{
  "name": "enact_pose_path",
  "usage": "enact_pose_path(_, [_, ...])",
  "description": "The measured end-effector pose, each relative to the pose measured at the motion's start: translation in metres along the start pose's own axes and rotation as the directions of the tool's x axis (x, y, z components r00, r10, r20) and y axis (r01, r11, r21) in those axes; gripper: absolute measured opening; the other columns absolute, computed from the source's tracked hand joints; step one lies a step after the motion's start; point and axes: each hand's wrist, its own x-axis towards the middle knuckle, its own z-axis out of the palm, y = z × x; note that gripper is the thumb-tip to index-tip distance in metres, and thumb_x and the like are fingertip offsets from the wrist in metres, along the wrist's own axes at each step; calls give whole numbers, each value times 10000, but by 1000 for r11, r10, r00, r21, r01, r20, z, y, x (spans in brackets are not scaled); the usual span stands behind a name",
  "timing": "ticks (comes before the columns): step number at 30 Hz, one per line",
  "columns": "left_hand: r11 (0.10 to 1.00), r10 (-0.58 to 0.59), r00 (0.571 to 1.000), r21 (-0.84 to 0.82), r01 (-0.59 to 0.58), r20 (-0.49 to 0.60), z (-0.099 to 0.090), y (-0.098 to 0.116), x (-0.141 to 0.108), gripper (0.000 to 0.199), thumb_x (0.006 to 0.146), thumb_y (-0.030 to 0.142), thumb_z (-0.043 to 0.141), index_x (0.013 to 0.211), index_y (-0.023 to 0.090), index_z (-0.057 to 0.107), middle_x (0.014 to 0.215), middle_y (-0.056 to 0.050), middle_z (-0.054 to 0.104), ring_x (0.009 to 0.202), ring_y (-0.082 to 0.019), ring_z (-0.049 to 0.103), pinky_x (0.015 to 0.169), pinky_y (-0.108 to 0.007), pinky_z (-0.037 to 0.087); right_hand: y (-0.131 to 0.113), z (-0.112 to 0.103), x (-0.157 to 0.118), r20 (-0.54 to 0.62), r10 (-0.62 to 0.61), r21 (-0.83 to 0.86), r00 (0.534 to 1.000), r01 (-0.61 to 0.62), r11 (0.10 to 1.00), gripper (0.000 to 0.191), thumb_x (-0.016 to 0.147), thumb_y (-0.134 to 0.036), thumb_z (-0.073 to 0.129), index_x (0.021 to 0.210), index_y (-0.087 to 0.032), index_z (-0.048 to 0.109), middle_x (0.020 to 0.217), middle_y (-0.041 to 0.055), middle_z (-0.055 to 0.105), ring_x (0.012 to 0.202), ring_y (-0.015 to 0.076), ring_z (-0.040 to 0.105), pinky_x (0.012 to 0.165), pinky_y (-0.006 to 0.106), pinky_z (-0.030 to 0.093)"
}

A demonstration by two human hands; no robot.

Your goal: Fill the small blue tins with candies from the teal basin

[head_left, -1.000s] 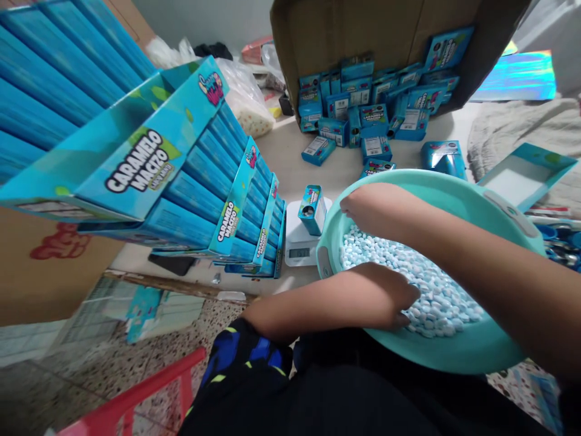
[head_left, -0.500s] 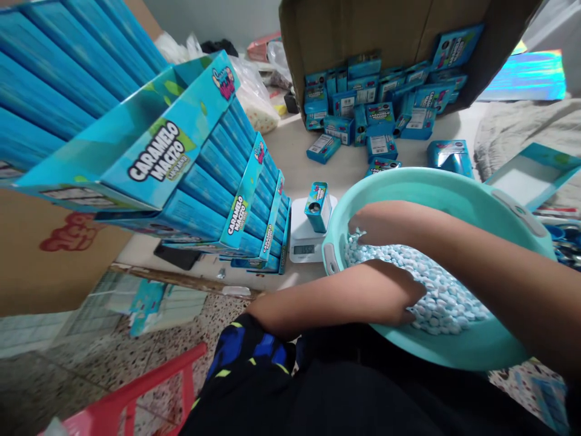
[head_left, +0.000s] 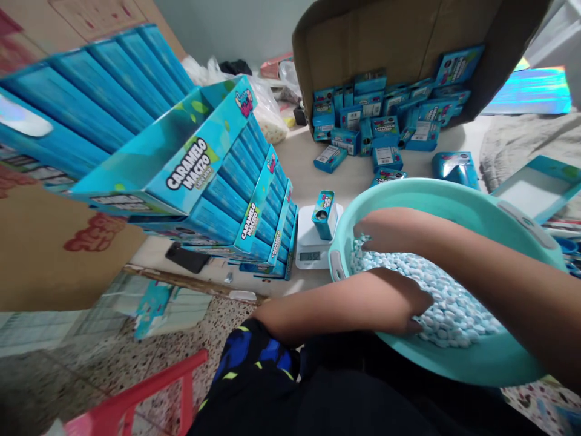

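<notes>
A turquoise basin with grey handles holds a heap of small pale blue and white candies. Both hands reach into it. My left hand comes in over the near rim, its fingers sunk among the candies at the near side. From the right, my right hand stretches across to the basin's left end and dips into the candies there. The fingers of both hands are mostly hidden. Just left of the basin, a small blue candy box stands upright on a white digital scale.
Tall stacked blue display trays filled with boxes rise at the left. Several small blue boxes spill from a tipped cardboard carton behind. A phone lies near the table edge, a tray at right, and a red plastic frame below.
The view has shifted slightly, so everything sits a little lower and further right. Both hands are still in the candies, with little visible movement. The box remains on the scale.
</notes>
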Motion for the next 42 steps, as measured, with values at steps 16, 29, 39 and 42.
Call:
enact_pose_path(16, [998,-19,995,-56,24,95,-10,1,1,358,994,403,454,1058,129,676,1016,-118,740,837,-236,676,603,-342,422,-24,-12,4,-403,-291,-49,867,297,954,343,1011,-324,521,1273,-154,663,1324,174,637,1184,323,600,966,466,501])
enact_pose_path(29, [999,-25,992,-34,29,125,-4,-1,2,397,984,419,451,934,122,710,813,-59,704,627,-161,582,521,-271,352,-37,12,15,-401,-277,-103,873,258,961,335,1009,-309,532,1238,-124,691,1374,176,614,1297,363,516,1056,551,491])
enact_pose_path(39, [996,-43,992,-76,53,119,4,-6,5,393,978,463,476,839,155,677,728,-45,679,530,-137,515,460,-255,336,-40,13,16,-413,-256,-96,874,238,967,276,999,-316,558,1138,-131,708,1338,174,616,1267,356,536,1046,551,504])
enact_pose_path(42, [996,-36,994,-80,44,104,7,-8,6,410,985,483,472,857,156,685,774,-57,705,549,-139,535,472,-251,342,-41,11,15,-404,-250,-92,880,233,968,261,998,-319,564,1106,-134,714,1350,172,610,1273,353,531,1049,546,504])
